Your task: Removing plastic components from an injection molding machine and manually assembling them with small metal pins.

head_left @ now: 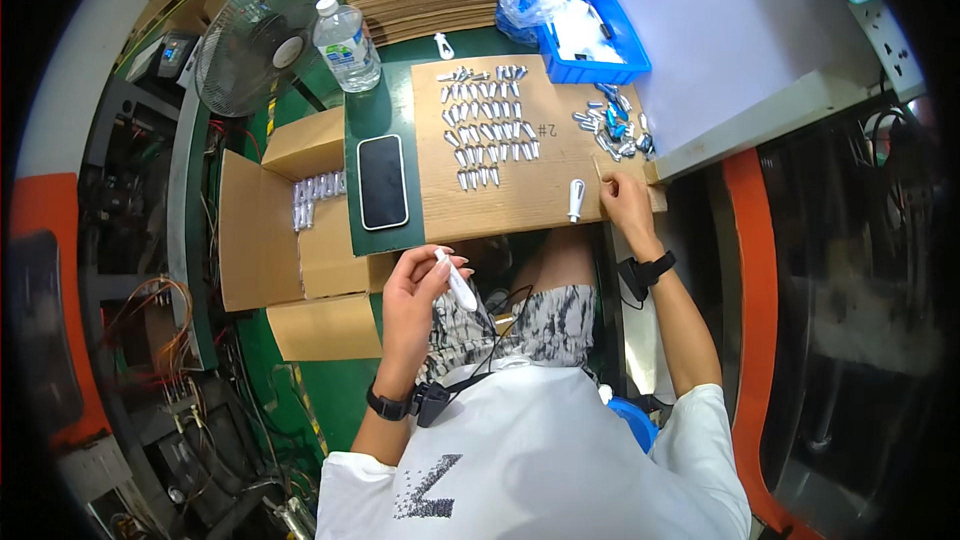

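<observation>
My left hand [408, 292] is closed round a slim white plastic handle [459, 286], held over my lap in front of the table edge. At the right front of the cardboard sheet [545, 165], my right hand [626, 204] has its fingers pinched together; what they hold, if anything, is too small to make out. Just left of that hand lies another white handle [577, 200] with a slot in it. Several rows of small silvery tapered pieces [490, 130] cover the sheet's left half. A loose heap of silvery and blue pieces [615, 125] lies beyond my right hand.
Left of the sheet lies a phone [383, 182], with a clear bottle [348, 48] behind it. An open carton [260, 225] holds white pieces. A blue bin [598, 70] stands at the back, near stacked cardboard [425, 15] and a third white handle [444, 46]. A fan [265, 40] stands far left.
</observation>
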A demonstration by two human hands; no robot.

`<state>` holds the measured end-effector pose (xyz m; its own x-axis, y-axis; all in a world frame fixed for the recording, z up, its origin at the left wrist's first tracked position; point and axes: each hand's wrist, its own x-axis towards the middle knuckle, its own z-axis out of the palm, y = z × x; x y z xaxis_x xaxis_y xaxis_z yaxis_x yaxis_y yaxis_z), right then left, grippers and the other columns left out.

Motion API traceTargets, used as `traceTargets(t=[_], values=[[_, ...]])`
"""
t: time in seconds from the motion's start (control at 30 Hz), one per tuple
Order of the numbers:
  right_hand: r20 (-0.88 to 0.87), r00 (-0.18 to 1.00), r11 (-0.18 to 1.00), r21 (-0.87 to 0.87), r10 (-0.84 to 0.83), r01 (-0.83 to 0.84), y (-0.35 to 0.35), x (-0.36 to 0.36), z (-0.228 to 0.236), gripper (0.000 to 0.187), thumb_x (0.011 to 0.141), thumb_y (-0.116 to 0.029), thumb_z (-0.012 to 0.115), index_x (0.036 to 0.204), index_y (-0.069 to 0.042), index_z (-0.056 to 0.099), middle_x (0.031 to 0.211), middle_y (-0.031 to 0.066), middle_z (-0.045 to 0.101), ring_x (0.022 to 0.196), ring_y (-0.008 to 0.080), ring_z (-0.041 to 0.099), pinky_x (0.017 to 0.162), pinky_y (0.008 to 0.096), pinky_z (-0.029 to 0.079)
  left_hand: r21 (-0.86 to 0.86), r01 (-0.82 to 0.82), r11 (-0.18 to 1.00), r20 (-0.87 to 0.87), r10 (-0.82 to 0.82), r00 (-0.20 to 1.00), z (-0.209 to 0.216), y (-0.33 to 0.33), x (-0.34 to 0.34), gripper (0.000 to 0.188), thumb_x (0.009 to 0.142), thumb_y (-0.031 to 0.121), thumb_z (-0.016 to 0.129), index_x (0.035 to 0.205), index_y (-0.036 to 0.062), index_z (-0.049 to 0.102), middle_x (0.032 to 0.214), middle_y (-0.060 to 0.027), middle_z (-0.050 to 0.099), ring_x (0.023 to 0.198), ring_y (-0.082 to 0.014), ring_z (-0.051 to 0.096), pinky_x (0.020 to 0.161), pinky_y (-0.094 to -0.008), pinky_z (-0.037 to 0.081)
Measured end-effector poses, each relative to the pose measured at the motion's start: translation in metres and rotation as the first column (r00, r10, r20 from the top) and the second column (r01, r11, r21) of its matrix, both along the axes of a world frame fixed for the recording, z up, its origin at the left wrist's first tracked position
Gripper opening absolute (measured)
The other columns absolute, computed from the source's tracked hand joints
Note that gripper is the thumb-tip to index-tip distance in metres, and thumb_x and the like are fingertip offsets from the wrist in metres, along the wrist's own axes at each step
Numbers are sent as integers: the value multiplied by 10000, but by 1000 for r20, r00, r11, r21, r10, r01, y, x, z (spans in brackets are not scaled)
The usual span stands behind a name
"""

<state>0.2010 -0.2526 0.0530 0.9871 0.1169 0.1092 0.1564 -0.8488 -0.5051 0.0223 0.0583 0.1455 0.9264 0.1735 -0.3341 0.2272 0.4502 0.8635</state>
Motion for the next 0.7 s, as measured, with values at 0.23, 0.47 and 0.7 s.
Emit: traceTargets(t=[0.23, 0.47, 0.7], values=[[265, 700, 737, -400, 663, -546, 26, 3, 25, 267, 696, -47, 632, 962, -69, 622, 1010, 101, 584, 1004, 281, 565, 783, 403, 477, 120, -15, 993, 33, 12, 999, -19, 15, -1, 226, 952, 93, 559, 1145, -22, 544, 1056, -142, 649, 927, -195, 655, 854, -304, 516], [104, 594, 550, -530, 798, -646, 29, 22, 23, 205, 641, -62, 644, 828, -83, 562, 876, 69, 542, 903, 247, 551, 728, 363, 454, 153, 79, 985, 128, -99, 987, -37, -1, 12, 238, 934, 64, 589, 1151, -27, 554, 1078, -109, 655, 974, -165, 643, 882, -276, 497], [-216, 761, 735, 510, 611, -446, 70, -35, 44, 350, 760, -7, 694, 1093, 26, 594, 1037, 101, 657, 936, 197, 654, 873, 301, 510, 364, -4, 931, 211, -79, 974, -37, -17, 17, 263, 890, 63, 642, 1133, -31, 606, 1081, -62, 664, 973, -125, 627, 850, -250, 492]])
